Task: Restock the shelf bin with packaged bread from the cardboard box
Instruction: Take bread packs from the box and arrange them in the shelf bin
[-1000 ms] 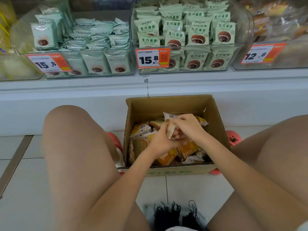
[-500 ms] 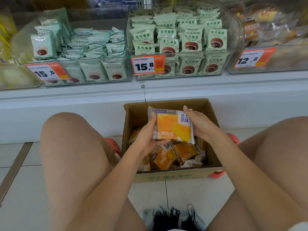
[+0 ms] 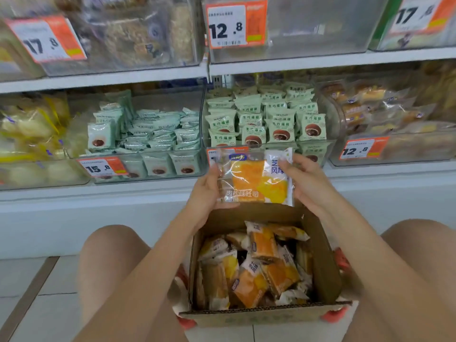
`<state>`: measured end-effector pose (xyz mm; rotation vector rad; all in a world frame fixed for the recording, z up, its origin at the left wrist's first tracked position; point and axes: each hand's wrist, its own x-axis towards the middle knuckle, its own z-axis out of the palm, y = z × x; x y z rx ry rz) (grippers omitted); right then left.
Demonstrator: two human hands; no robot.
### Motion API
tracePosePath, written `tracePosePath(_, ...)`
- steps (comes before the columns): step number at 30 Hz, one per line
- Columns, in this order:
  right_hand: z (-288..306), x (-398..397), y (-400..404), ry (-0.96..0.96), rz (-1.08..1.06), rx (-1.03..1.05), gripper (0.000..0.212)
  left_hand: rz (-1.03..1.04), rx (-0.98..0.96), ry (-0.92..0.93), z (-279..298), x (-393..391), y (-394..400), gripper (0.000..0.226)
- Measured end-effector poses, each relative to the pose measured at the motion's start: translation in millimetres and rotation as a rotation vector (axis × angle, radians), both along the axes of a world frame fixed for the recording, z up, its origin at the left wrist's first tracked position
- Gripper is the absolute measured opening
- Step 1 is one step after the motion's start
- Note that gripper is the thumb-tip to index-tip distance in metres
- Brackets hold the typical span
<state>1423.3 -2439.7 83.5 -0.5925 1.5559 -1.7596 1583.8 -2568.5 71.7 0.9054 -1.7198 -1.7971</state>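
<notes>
One bread packet was up in your two hands, lifted clear of the cardboard box and held in front of the lower shelf bins. Your left hand had it by the left edge, thumb over the front and fingers behind. Your right hand pinched the right edge, fingers curled over the front of the wrapper. So both grips were closed on the same packet, and it sat upright with the print facing you.

Progress, as I judged it: early. The box below was well stocked, a jumbled pile of orange-and-white packets covering its floor. I couldn't tell how deep the pile went.

Which bin was the target wasn't certain. The upper bin behind the 12.8 tag looked empty through its clear front, so that was my best guess. No packets matching yours were visible in any bin. The two bins of green-wrapped buns just behind the packet were already full of another product.

Left to do: get this packet into the bin, then repeat for the rest of the box. You were crouched low, with the box on the floor between your knees, so the upper shelf meant a reach up.
</notes>
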Motion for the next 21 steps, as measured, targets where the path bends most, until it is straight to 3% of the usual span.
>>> tracePosePath(2, 47.6, -12.9, -10.5, 0.039, -0.081, -0.113, 0.031, 0.079, -0.169, 0.056, 41.8, -8.8, -17.1, 0.052)
tracePosePath(4, 102.6, -28.7, -19.5, 0.056, -0.136, -0.265, 0.011, 0.192, -0.370, 0.110, 83.7, -16.4, -35.8, 0.054)
tracePosePath(7, 184.9, -53.0, -31.7, 0.156, -0.192, -0.408, 0.013, 0.372, -0.886, -0.008, 133.1, -27.7, -68.4, 0.049)
tracePosePath(9, 229.5, -69.2, -42.7, 0.265, -0.206, -0.441, 0.013, 0.487, -1.216, -0.146, 158.8, -39.7, -88.1, 0.038)
tracePosePath(12, 278.4, -94.8, -71.0, 0.371, -0.268, -0.456, 0.010, 0.457, -1.516, -0.039, 195.9, -70.2, -104.0, 0.038)
tracePosePath(14, 297.5, -113.0, -98.7, 0.448, -0.318, -0.423, 0.008, 0.464, -1.697, -0.077, 207.7, -100.4, -119.2, 0.046)
tracePosePath(17, 300.6, -139.2, -144.7, 0.568, -0.275, -0.244, 0.022, 0.479, -1.818, -0.191, 201.7, -133.4, -133.6, 0.046)
tracePosePath(21, 281.1, -171.9, -201.4, 0.523, -0.109, -0.069, 0.046, 0.673, -1.843, -0.022, 182.0, -159.2, -147.6, 0.036)
